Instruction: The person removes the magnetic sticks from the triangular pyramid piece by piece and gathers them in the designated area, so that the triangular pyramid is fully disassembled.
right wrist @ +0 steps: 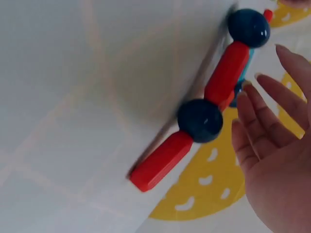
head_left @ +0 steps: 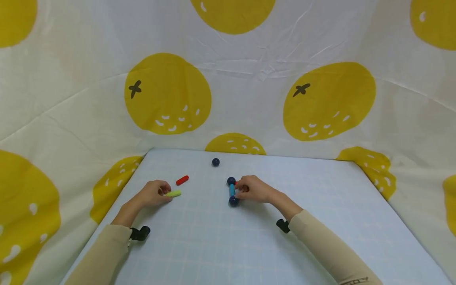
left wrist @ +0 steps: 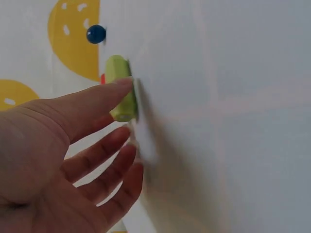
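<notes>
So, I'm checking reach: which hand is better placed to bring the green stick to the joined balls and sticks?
Probably the left hand: it pinches the green stick. The right hand is right by the joined balls and sticks, so it seems better placed to steady them.

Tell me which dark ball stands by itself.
The far ball, nearest the printed backdrop: it touches nothing but the table, while the other balls touch sticks.

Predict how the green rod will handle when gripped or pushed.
The green rod is probably stiff, as it looks straight in the left hand. Its flat facets may curb rolling, though its smooth-looking surface might slip.
</notes>
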`<state>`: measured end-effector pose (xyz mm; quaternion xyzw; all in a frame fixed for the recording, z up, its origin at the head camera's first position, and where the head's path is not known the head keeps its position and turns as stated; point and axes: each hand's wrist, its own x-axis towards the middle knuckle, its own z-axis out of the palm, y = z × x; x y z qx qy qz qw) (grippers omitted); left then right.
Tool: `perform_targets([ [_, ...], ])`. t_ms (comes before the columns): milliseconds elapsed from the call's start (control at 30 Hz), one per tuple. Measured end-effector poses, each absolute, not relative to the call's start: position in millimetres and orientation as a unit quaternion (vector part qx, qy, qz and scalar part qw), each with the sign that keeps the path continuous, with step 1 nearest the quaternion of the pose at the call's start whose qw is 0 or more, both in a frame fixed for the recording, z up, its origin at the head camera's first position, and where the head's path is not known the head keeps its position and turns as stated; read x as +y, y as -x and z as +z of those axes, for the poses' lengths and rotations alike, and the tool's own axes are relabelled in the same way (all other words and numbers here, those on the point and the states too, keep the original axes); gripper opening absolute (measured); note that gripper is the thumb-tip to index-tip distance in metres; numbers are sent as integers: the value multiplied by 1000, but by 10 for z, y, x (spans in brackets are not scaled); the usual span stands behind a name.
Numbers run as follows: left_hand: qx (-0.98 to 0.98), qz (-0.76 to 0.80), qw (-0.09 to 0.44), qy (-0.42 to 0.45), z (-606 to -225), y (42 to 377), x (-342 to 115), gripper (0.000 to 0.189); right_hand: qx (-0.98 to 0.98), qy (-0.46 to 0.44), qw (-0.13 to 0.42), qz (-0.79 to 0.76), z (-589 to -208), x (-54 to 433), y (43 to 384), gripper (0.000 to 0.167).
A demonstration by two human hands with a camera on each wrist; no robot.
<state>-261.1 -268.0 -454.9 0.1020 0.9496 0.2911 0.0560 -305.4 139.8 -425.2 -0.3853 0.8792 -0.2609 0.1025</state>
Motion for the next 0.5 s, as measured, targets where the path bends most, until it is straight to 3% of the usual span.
perform_targets([
  [167,948,294,11,-120,-4429,2589,-2578,39,909,324,71,-251,-4243,1510,3144,30],
  [300,934,314,-35,-170,-4336,2632,-2279,38,933,267,55,-234,-4269,1542,3256,35],
  [400,924,321,-30,-204,-4343,2699,-1987,34,936,249,68,-240,-4319,1513,3315,35],
  [500,919,327,8,-221,-4422,2807,-1664,34,936,233,97,-246,-4389,1479,3347,32],
])
